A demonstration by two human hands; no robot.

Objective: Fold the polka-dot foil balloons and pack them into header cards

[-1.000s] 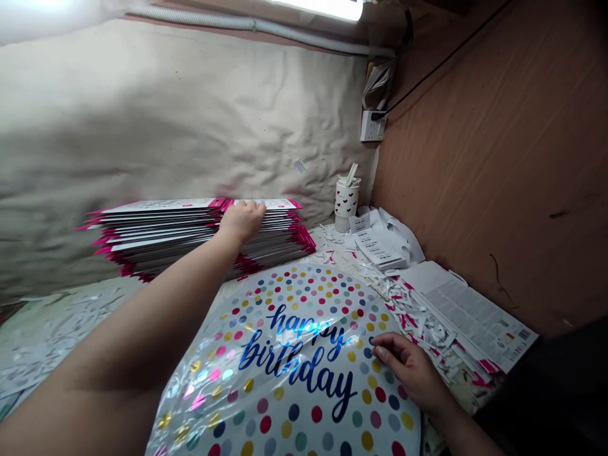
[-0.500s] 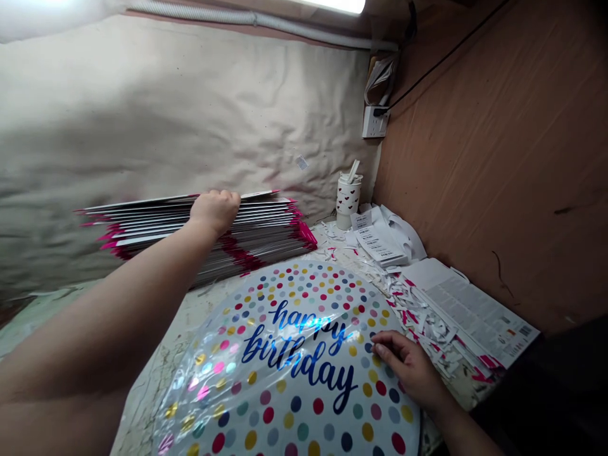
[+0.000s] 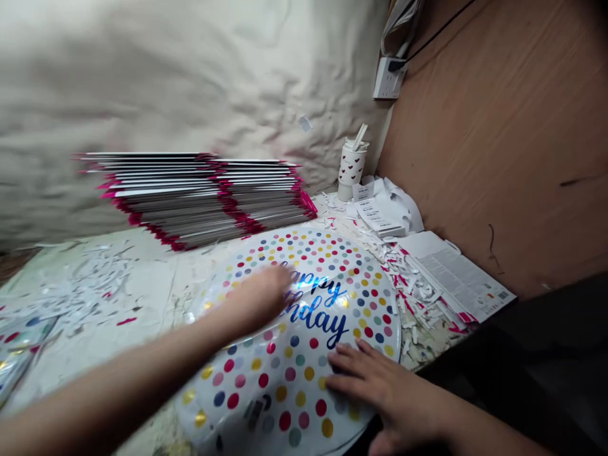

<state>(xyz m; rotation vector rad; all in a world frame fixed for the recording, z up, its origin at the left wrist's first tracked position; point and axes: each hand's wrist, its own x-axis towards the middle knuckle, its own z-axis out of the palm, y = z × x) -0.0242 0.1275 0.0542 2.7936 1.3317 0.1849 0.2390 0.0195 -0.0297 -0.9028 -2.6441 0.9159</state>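
A large round white sheet [image 3: 294, 402] covered in coloured dots lies in front of me, "happy birthday" lettered on it in shiny blue. Its surface looks like clear glossy film and its lower edge is tilted or lifted. My left hand [image 3: 268, 288] is above the sheet's middle and hides part of the lettering; motion blurs it and its fingers cannot be made out. My right hand [image 3: 375, 386] rests on the sheet's lower right, fingers spread. Behind the sheet leans a thick stack of white cards with pink edges [image 3: 190, 209], which neither hand touches.
Paper scraps [image 3: 85, 285] litter the table's left side, and more lie right of the sheet. A dotted packet [image 3: 23, 348] sits at the far left. Behind stand a white cup with hearts [image 3: 351, 168] and label sheets [image 3: 380, 215]. A printed card [image 3: 463, 282] lies along the right wall.
My left hand has left the top of the card stack and come down over the round sheet. My right hand has shifted lower, fingers more spread. The view has tilted down.
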